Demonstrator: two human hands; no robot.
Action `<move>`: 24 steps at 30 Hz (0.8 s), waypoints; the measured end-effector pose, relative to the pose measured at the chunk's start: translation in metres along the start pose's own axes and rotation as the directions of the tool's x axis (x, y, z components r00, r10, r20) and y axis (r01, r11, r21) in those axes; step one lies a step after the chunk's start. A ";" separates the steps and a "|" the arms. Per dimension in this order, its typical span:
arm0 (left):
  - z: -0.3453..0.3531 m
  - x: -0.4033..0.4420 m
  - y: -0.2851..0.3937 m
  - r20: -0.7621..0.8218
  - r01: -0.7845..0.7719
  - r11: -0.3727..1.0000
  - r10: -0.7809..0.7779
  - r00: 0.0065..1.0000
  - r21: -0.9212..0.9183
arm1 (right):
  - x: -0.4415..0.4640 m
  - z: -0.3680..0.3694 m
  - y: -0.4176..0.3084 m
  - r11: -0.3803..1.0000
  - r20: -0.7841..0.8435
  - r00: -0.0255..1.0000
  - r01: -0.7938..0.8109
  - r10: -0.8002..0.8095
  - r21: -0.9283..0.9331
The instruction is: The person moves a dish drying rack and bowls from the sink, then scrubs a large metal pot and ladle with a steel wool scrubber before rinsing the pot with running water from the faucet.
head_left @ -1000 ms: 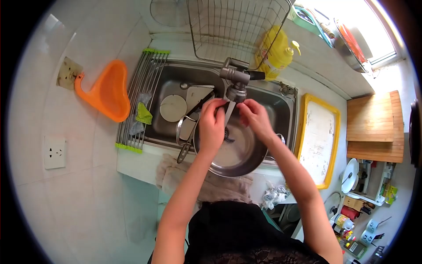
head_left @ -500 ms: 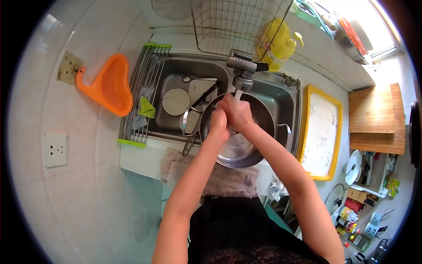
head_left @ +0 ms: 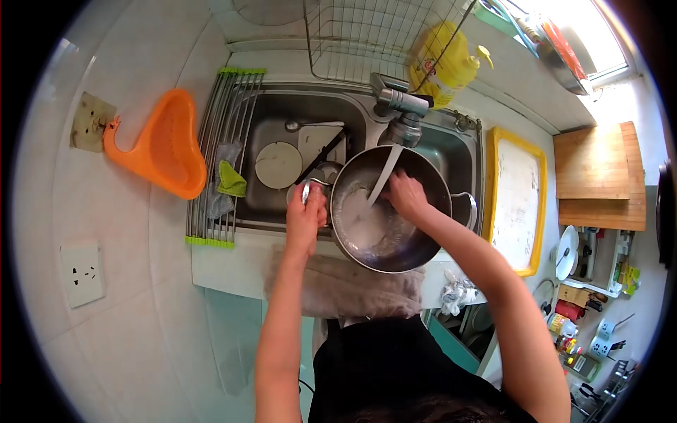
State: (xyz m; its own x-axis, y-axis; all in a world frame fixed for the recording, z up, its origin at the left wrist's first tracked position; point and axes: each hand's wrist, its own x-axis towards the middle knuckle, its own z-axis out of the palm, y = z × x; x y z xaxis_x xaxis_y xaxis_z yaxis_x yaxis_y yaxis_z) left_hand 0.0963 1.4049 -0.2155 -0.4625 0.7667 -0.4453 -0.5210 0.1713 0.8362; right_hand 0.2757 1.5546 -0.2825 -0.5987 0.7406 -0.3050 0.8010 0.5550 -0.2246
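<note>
Left hand's (head_left: 307,214) fingers clasp pot handle (head_left: 306,190); right hand (head_left: 408,194) inside pot (head_left: 422,248); fingers' spread unclear

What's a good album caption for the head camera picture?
Water streams from the tap into the metal pot, left grip on its handle, right grip inside.

White bench (head_left: 229,264), double steel sink (head_left: 264,123) set in. Brown towel (head_left: 345,285) on the front edge, crumpled white bundle (head_left: 457,292) right of it. Green-ended rack (head_left: 209,242) across sink's left end, yellow-rimmed tray (head_left: 518,201) at its right, yellow bottle (head_left: 441,67) behind.
</note>
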 end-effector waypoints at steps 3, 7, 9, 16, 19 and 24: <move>-0.004 -0.003 0.005 0.128 0.072 0.995 -0.062 0.990 -0.073 | 0.022 0.032 -0.043 0.994 -0.238 0.967 0.101 -0.086 0.050; -0.010 -0.019 0.010 0.090 0.129 0.991 -0.127 0.988 -0.023 | -0.033 0.014 -0.037 0.847 0.016 0.851 0.520 -0.524 0.108; -0.010 -0.030 0.011 0.049 0.185 0.983 -0.184 0.982 -0.019 | -0.040 0.013 -0.003 0.908 0.037 0.916 0.389 -0.399 0.153; -0.006 -0.019 0.002 -0.030 0.082 0.996 -0.083 0.996 -0.043 | -0.038 0.027 -0.069 0.956 -0.208 0.958 0.236 -0.198 0.175; -0.003 -0.018 0.008 -0.042 0.071 0.995 -0.074 0.996 -0.070 | -0.048 0.009 -0.055 0.760 -0.246 0.762 0.637 -0.598 0.125; 0.001 -0.013 -0.002 -0.114 -0.048 0.997 0.041 0.993 -0.062 | -0.058 -0.006 -0.065 0.830 -0.159 0.987 0.064 0.030 0.554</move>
State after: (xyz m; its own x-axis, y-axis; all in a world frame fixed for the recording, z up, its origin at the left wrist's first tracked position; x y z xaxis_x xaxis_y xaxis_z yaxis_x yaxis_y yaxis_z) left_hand 0.1045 1.3954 -0.2112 -0.5622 0.6977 -0.4441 -0.5413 0.0955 0.8354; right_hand 0.2584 1.4774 -0.2443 -0.5670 0.8079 -0.1606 0.6286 0.2984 -0.7182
